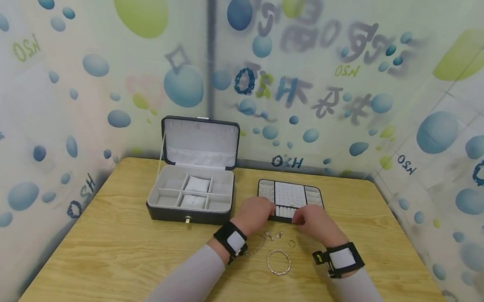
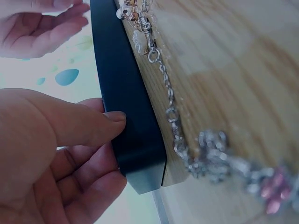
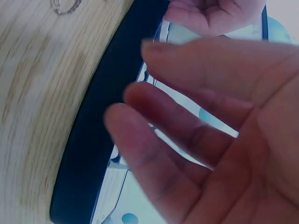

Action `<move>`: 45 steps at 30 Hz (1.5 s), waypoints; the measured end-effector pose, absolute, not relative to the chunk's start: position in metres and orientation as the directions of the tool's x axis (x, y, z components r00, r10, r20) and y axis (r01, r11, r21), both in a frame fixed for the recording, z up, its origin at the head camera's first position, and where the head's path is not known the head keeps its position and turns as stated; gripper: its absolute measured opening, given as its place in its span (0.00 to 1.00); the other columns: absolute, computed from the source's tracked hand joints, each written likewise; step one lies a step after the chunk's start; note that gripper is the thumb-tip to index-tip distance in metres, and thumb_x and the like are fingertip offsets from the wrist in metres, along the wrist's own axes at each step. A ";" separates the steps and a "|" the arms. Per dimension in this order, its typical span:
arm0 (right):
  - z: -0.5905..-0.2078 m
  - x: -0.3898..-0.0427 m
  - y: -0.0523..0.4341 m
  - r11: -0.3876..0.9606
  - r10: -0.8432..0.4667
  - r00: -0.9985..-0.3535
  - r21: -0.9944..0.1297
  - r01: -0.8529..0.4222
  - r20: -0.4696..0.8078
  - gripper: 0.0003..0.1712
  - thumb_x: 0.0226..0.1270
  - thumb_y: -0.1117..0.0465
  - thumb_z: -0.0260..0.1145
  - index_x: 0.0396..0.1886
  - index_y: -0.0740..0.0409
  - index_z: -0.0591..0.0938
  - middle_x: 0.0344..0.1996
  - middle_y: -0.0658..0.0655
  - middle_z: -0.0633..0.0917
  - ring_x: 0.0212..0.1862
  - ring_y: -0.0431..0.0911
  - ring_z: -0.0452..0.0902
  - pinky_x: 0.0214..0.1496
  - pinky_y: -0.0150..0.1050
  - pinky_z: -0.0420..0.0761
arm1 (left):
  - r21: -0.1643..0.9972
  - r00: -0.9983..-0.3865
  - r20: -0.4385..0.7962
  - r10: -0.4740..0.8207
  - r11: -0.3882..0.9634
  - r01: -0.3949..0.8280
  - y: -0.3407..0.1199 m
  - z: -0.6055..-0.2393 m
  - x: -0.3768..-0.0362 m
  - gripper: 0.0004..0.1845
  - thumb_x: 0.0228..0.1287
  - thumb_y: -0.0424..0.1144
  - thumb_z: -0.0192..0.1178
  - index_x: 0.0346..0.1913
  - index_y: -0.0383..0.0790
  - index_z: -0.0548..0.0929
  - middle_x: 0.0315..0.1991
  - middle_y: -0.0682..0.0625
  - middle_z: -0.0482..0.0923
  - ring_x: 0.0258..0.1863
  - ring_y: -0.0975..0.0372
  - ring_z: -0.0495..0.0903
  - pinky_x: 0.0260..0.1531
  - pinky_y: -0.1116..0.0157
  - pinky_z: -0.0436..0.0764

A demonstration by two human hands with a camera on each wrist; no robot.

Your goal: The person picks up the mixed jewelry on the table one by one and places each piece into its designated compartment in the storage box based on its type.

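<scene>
A black-edged jewelry tray (image 1: 290, 194) with pale compartments and ring rolls lies on the table. My left hand (image 1: 255, 214) grips its near left corner; in the left wrist view the thumb presses the black side wall (image 2: 122, 79) and the other fingers lie at the tray's top edge. At the near right side is my right hand (image 1: 318, 225), its fingers loosely bent over the tray edge (image 3: 86, 135) in the right wrist view, holding nothing. Close to the left wrist lies a silver chain bracelet (image 2: 169, 93) with flower charms, one pink.
An opened black jewelry box (image 1: 190, 215) with two white cushions (image 1: 197, 184) stands to the left. In front of the tray lie a bangle (image 1: 278, 273), a small ring (image 1: 292, 241) and earrings (image 1: 279, 235). Patterned curtain walls (image 1: 271, 101) surround the wooden table (image 1: 123, 246).
</scene>
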State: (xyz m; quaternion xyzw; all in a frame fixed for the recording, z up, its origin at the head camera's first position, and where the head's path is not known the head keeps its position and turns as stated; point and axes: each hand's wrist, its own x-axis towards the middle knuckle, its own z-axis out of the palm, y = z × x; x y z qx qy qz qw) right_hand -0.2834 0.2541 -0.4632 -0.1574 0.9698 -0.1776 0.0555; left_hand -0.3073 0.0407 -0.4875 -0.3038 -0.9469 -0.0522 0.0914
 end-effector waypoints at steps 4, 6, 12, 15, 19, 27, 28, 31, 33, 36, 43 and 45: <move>-0.461 -0.277 0.250 0.878 -0.338 -0.932 -0.400 -0.263 -0.130 0.06 0.61 0.68 0.77 0.31 0.53 0.90 0.27 0.47 0.84 0.32 0.43 0.76 0.38 0.40 0.77 | 0.043 -0.799 0.202 0.566 0.810 0.584 0.041 -0.488 -0.308 0.08 0.69 0.34 0.67 0.34 0.52 0.89 0.31 0.57 0.87 0.28 0.66 0.78 0.25 0.66 0.76; -0.462 -0.275 0.247 0.877 -0.345 -0.925 -0.407 -0.256 -0.162 0.06 0.61 0.68 0.78 0.31 0.52 0.90 0.27 0.47 0.83 0.32 0.43 0.76 0.38 0.40 0.77 | 0.045 -0.803 0.198 0.563 0.813 0.581 0.041 -0.488 -0.308 0.08 0.69 0.34 0.67 0.34 0.52 0.89 0.31 0.57 0.87 0.28 0.65 0.77 0.25 0.66 0.75; -0.465 -0.271 0.239 0.876 -0.371 -0.903 -0.405 -0.262 -0.218 0.10 0.56 0.70 0.79 0.26 0.52 0.87 0.25 0.47 0.83 0.30 0.43 0.76 0.36 0.40 0.77 | 0.046 -0.806 0.197 0.559 0.816 0.577 0.042 -0.490 -0.309 0.08 0.70 0.34 0.66 0.34 0.52 0.89 0.32 0.57 0.87 0.28 0.66 0.77 0.25 0.66 0.75; -0.467 -0.270 0.237 0.890 -0.349 -0.906 -0.387 -0.241 -0.240 0.12 0.52 0.70 0.79 0.25 0.51 0.85 0.25 0.47 0.83 0.31 0.44 0.76 0.36 0.40 0.76 | 0.053 -0.806 0.197 0.559 0.814 0.578 0.042 -0.489 -0.309 0.09 0.71 0.34 0.65 0.35 0.52 0.90 0.31 0.57 0.87 0.27 0.66 0.76 0.25 0.66 0.74; -0.469 -0.268 0.234 0.898 -0.334 -0.911 -0.377 -0.229 -0.242 0.14 0.48 0.70 0.80 0.22 0.51 0.83 0.23 0.47 0.80 0.29 0.44 0.74 0.34 0.39 0.73 | 0.057 -0.807 0.197 0.557 0.815 0.577 0.042 -0.489 -0.309 0.09 0.71 0.33 0.65 0.34 0.52 0.90 0.31 0.57 0.86 0.26 0.66 0.74 0.24 0.66 0.73; -0.473 -0.264 0.227 0.894 -0.356 -0.913 -0.357 -0.271 -0.198 0.16 0.48 0.72 0.80 0.18 0.52 0.80 0.18 0.46 0.76 0.25 0.43 0.71 0.30 0.37 0.69 | 0.065 -0.812 0.187 0.553 0.818 0.572 0.042 -0.489 -0.310 0.10 0.70 0.33 0.66 0.32 0.52 0.88 0.29 0.58 0.84 0.25 0.66 0.72 0.22 0.66 0.70; -0.473 -0.264 0.226 0.895 -0.355 -0.914 -0.355 -0.272 -0.196 0.17 0.48 0.72 0.80 0.17 0.52 0.80 0.18 0.46 0.76 0.25 0.43 0.71 0.30 0.37 0.69 | 0.065 -0.812 0.187 0.553 0.818 0.572 0.043 -0.489 -0.310 0.11 0.70 0.33 0.66 0.32 0.52 0.88 0.29 0.58 0.84 0.25 0.66 0.72 0.22 0.66 0.70; -0.473 -0.264 0.225 0.897 -0.352 -0.916 -0.351 -0.270 -0.193 0.18 0.48 0.72 0.80 0.16 0.51 0.80 0.17 0.46 0.76 0.24 0.43 0.71 0.29 0.37 0.68 | 0.059 -0.807 0.195 0.557 0.815 0.576 0.043 -0.490 -0.310 0.10 0.71 0.33 0.66 0.32 0.52 0.88 0.29 0.58 0.84 0.26 0.66 0.73 0.22 0.66 0.71; -0.475 -0.264 0.224 0.898 -0.349 -0.917 -0.348 -0.269 -0.193 0.18 0.48 0.73 0.79 0.15 0.51 0.80 0.16 0.45 0.76 0.24 0.42 0.71 0.29 0.36 0.68 | 0.055 -0.804 0.200 0.560 0.813 0.580 0.043 -0.491 -0.311 0.10 0.71 0.34 0.65 0.33 0.52 0.89 0.30 0.58 0.85 0.26 0.66 0.73 0.23 0.66 0.71; -0.477 -0.266 0.225 0.896 -0.352 -0.915 -0.352 -0.270 -0.196 0.18 0.48 0.74 0.78 0.15 0.51 0.80 0.16 0.46 0.76 0.23 0.42 0.71 0.28 0.36 0.68 | 0.050 -0.802 0.201 0.563 0.812 0.582 0.043 -0.491 -0.311 0.10 0.72 0.34 0.65 0.34 0.53 0.89 0.31 0.58 0.86 0.26 0.66 0.73 0.23 0.66 0.72; -0.486 -0.272 0.232 0.870 -0.412 -0.896 -0.363 -0.333 -0.166 0.17 0.48 0.73 0.75 0.14 0.50 0.79 0.16 0.45 0.75 0.23 0.42 0.69 0.27 0.36 0.67 | 0.036 -0.802 0.203 0.562 0.814 0.580 0.042 -0.492 -0.310 0.09 0.72 0.35 0.65 0.34 0.53 0.90 0.31 0.58 0.86 0.27 0.66 0.75 0.25 0.66 0.74; -0.485 -0.272 0.232 0.868 -0.419 -0.894 -0.358 -0.343 -0.161 0.17 0.47 0.73 0.74 0.14 0.50 0.78 0.16 0.45 0.74 0.23 0.42 0.69 0.27 0.36 0.67 | 0.038 -0.803 0.206 0.560 0.815 0.578 0.042 -0.492 -0.311 0.09 0.72 0.35 0.65 0.35 0.53 0.90 0.32 0.58 0.87 0.27 0.66 0.75 0.25 0.66 0.74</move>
